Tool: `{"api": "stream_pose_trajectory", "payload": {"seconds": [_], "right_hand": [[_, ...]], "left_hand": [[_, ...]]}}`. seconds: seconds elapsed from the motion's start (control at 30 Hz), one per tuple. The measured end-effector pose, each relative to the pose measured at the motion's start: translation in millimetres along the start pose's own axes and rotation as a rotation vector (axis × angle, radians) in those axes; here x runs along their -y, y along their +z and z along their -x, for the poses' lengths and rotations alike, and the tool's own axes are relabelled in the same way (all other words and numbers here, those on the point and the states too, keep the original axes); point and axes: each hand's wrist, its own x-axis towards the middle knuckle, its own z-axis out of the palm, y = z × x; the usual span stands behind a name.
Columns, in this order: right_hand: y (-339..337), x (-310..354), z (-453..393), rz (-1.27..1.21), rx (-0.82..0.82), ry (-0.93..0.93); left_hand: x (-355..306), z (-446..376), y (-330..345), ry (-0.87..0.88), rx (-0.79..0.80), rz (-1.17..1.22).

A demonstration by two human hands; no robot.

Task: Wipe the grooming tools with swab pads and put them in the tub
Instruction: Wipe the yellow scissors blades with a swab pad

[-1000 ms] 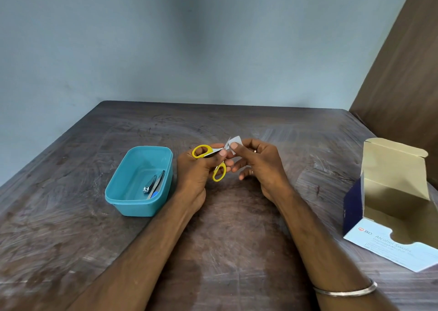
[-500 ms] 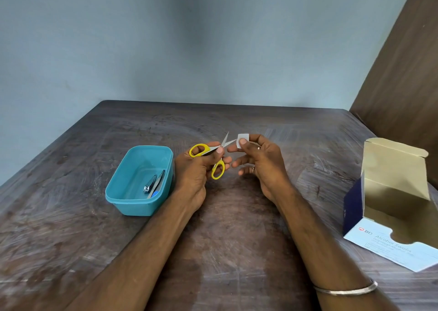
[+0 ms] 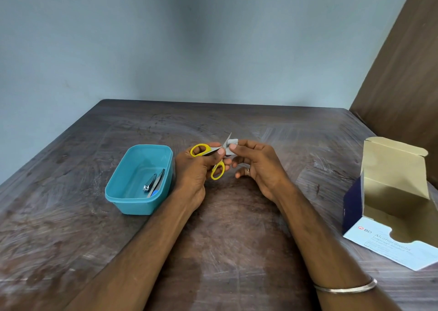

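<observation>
Above the desk (image 3: 237,239), the left hand (image 3: 196,168) grips the scissors (image 3: 208,154), blades pointing up-right into the swab pad (image 3: 231,144) pinched by the right hand (image 3: 256,166); the tub (image 3: 139,180) lies just left, nearest the left hand.

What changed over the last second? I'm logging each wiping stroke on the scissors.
The right hand slid the swab pad outward along the scissors blades, then back against them. The left hand kept its grip; tub, nail clipper and swab box stayed put.

swab pad (image 3: 231,146) back against the scissors (image 3: 214,155) blades, right hand (image 3: 257,166) closer again
</observation>
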Motion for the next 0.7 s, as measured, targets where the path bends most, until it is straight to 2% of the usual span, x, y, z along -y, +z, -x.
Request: {"api": "stream_pose_trajectory", "payload": {"seconds": [0.23, 0.37, 0.53, 0.7], "right_hand": [[0.0, -1.2, 0.2, 0.057, -0.098, -0.065], [0.6, -1.1, 0.4, 0.047, -0.115, -0.065], [0.1, -2.4, 0.4, 0.084, -0.059, -0.051], [-2.1, -0.9, 0.1, 0.068, -0.125, -0.066]], "left_hand": [[-0.3, 2.6, 3.6, 0.023, 0.010, -0.042], [-0.6, 2.5, 3.2, 0.023, 0.001, -0.049], [-1.0, 2.6, 1.9, 0.028, -0.008, -0.048], [0.5, 1.8, 0.7, 0.023, -0.001, -0.067]]}}
